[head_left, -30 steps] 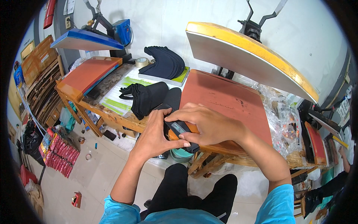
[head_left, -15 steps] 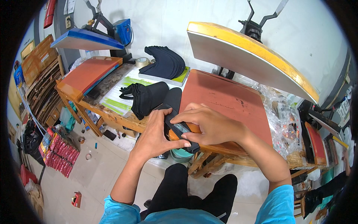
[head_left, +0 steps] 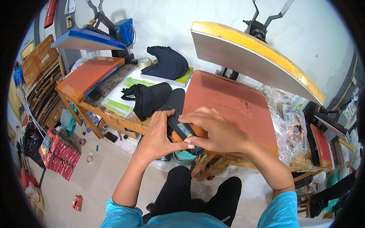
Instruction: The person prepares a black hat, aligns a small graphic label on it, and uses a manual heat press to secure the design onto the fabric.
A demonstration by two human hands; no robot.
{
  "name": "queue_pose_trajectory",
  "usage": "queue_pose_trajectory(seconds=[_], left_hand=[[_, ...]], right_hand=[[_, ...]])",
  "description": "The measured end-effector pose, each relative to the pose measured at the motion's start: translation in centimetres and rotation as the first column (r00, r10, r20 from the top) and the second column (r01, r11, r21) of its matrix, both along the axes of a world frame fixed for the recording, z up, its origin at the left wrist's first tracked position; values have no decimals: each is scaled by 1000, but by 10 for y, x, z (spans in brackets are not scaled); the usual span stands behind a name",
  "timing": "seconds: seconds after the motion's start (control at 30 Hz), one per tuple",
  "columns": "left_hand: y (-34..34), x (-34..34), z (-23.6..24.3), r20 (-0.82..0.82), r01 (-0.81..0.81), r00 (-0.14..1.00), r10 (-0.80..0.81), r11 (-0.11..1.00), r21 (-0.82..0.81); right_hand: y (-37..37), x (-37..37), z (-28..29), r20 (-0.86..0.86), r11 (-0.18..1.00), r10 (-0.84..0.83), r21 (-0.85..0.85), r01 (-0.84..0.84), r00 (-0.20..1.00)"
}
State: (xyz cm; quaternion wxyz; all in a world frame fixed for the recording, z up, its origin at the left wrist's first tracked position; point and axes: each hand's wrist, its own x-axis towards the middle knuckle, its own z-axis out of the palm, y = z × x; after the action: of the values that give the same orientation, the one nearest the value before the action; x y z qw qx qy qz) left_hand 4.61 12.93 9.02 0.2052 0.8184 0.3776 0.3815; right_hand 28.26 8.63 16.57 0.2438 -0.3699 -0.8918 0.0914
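I have both hands working at the near left corner of a flat terracotta-red pad (head_left: 232,98), which stretches toward 2 o'clock from them. A flat black cloth piece (head_left: 173,121) lies draped at that corner, with a small dark-grey rectangular patch (head_left: 184,128) on it. My left hand (head_left: 159,131) is spread wide, fingertips and thumb resting on the cloth. My right hand (head_left: 213,131) curls over the patch from 3 o'clock, its thumb beside the left thumb; I cannot tell whether it pinches the patch or only presses it.

Taking the hands as the dial's centre, I have a bundle of folded black cloth (head_left: 148,98) near 10 o'clock on the worn wooden surface (head_left: 121,121). A stack of curved navy pieces (head_left: 167,64) sits between 11 and 12. A raised yellow slab-shaped press plate (head_left: 262,53) hangs toward 1, and crumpled clear plastic bags (head_left: 289,129) lie at 3.
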Motion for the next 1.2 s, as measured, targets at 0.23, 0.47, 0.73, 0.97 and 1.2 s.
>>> queue_pose_trajectory(seconds=[0.23, 0.47, 0.73, 0.97, 1.2], left_hand=[[0, 0, 0, -4, 7, 1000, -6, 1000, 7], [-2, -1, 1, -7, 7, 1000, -7, 1000, 4], [-1, 0, 1, -5, 8, 1000, -8, 1000, 4], [-1, -1, 1, -19, 0, 1000, 0, 1000, 3], [-1, 0, 2, -12, 5, 1000, -5, 1000, -22]], right_hand=[[-18, 9, 8, -20, 988, -147, -57, 146, 989], [-38, 5, -1, -29, 990, -142, -18, 142, 989], [-35, 7, -11, -87, 994, -86, 61, 92, 993], [-37, 7, -14, -94, 994, -105, 32, 108, 990], [-37, 9, -14, -74, 992, -127, 16, 128, 989]])
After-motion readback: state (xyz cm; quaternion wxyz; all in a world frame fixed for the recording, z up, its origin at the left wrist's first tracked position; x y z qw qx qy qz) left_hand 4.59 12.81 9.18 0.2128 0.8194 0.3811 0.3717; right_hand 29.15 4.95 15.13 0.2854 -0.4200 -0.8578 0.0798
